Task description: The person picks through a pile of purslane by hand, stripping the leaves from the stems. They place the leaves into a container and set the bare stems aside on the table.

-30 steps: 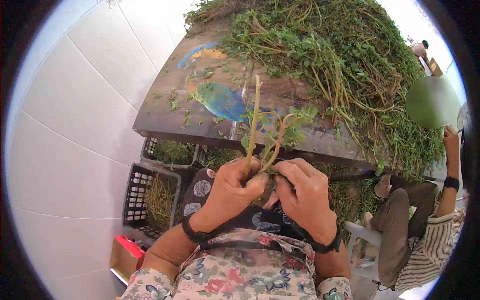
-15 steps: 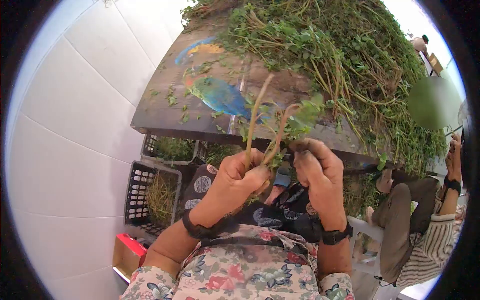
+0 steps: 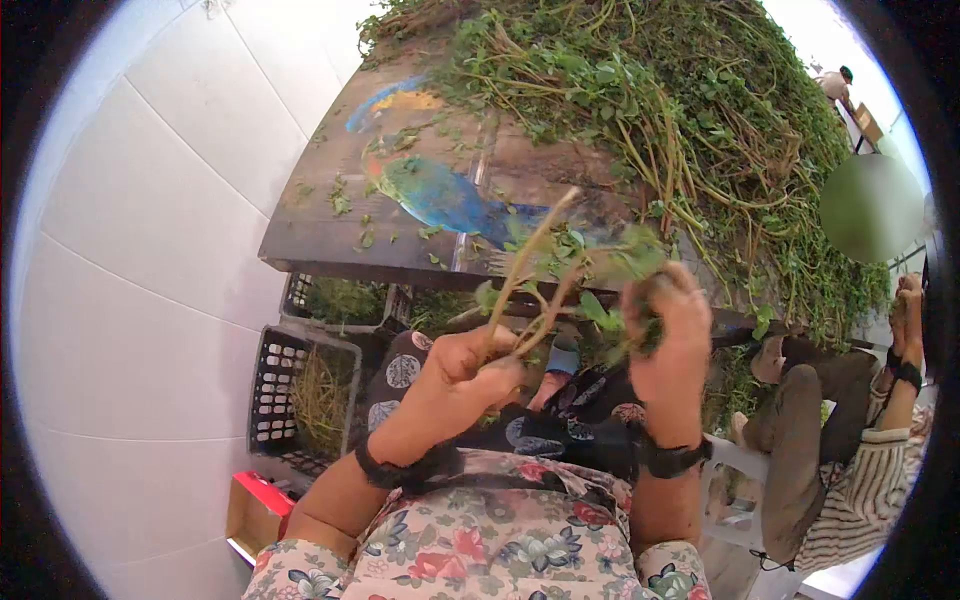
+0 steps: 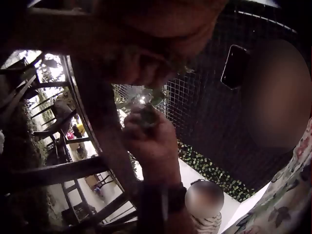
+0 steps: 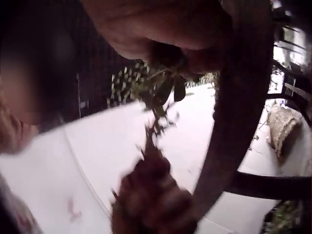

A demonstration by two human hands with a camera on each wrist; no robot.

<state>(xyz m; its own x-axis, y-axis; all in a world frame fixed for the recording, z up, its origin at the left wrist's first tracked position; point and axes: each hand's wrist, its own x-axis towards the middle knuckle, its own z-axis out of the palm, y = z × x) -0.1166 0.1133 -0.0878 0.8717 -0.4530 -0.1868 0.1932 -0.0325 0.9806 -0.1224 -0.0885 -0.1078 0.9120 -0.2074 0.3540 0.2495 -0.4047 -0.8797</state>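
In the head view my left hand [image 3: 440,385] grips the lower ends of some thick pale plant stems [image 3: 532,255], which slant up toward the table edge. Green leaves hang off these stems. To their right my right hand [image 3: 675,335], blurred, has its fingers curled round leafy sprigs [image 5: 165,87], seen beneath the fingers in the right wrist view. That view also shows my left hand [image 5: 151,197] lower down. From the left wrist, my right hand [image 4: 151,139] appears with greenery at its fingers. The stem ends inside my left fist are hidden.
A large heap of green plants [image 3: 700,130] covers much of the wooden table [image 3: 330,225], with loose leaves near its painted bird. Black crates [image 3: 275,395] holding stems and greenery stand below left. At right a person in a striped sleeve [image 3: 860,500] sits close by.
My right hand was at the stems beside my left hand; it has moved right and up, away from them, with leafy sprigs in it. The stems in my left hand have tilted right.
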